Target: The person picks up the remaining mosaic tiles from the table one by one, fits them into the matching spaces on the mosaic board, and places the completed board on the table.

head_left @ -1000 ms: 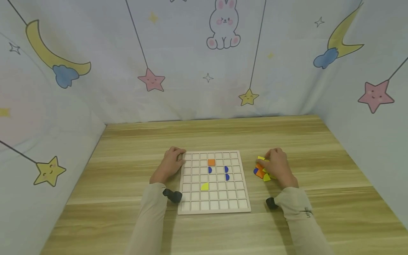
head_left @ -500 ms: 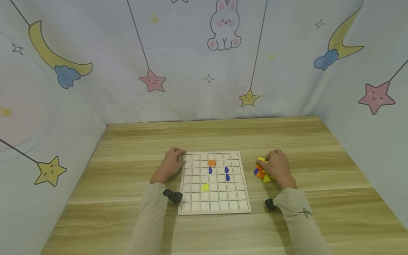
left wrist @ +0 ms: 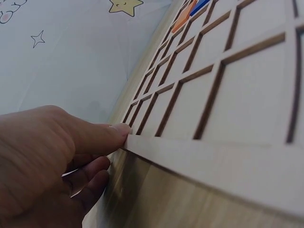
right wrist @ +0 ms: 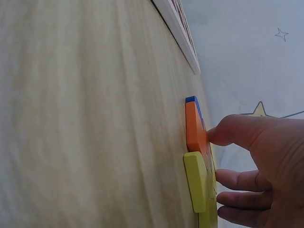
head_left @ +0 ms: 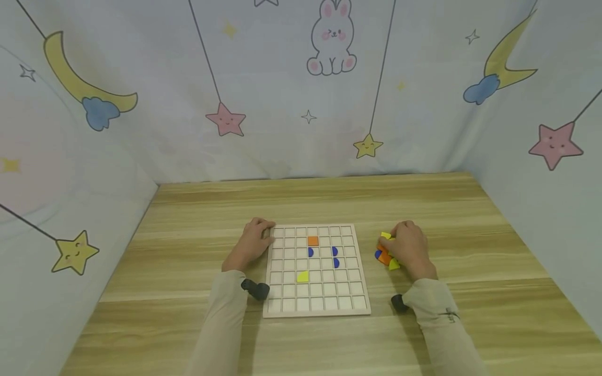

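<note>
A pale wooden grid board [head_left: 317, 314] lies on the table between the hands. Its cells hold an orange square [head_left: 313, 241], several blue half-circles [head_left: 336, 263] and a yellow quarter-round piece [head_left: 302, 276]. My left hand [head_left: 249, 243] rests at the board's far left corner; in the left wrist view its thumb [left wrist: 116, 135] touches the rim. Right of the board, my right hand [head_left: 410, 248] is over a small pile of pieces. The right wrist view shows its thumb by an orange piece [right wrist: 194, 126], its fingers spread near a yellow piece [right wrist: 194, 180]. The palm hides part of the pile.
The wood-grain table [head_left: 310, 344] reaches back to a patterned cloth backdrop [head_left: 282, 78], which also runs along both sides. Black wrist cameras [head_left: 255, 289] stick out from the sleeves, the left one over the board's left edge.
The head view has shifted very slightly. My right hand moves a little over the pile, while my left hand stays at the board's corner. The pieces on the board stay put.
</note>
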`<state>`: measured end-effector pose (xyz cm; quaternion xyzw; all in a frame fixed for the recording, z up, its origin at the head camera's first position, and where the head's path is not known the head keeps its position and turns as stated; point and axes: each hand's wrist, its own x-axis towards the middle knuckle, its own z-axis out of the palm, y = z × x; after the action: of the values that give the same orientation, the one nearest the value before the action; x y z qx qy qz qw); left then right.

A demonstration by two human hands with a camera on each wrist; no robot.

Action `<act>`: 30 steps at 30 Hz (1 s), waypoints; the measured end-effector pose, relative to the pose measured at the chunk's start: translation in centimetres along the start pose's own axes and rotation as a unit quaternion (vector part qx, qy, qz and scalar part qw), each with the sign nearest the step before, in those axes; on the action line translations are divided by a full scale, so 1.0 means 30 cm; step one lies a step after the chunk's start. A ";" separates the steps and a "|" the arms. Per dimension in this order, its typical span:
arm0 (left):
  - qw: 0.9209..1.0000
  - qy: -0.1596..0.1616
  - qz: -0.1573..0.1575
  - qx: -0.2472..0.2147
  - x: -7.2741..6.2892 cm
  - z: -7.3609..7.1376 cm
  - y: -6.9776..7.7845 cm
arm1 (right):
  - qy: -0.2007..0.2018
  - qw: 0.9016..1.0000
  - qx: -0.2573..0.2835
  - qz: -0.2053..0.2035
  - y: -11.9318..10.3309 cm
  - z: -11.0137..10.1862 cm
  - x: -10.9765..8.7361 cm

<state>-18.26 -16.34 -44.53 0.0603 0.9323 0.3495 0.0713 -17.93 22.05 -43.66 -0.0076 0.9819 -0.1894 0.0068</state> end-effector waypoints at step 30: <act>1.000 -0.007 0.000 -0.004 -0.001 -0.004 -0.001 | 0.002 1.000 0.006 -0.025 0.005 0.020 0.012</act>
<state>-18.26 -16.44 -44.47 0.0626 0.9305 0.3523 0.0780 -18.29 21.95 -44.27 -0.0314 0.9803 -0.1952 -0.0002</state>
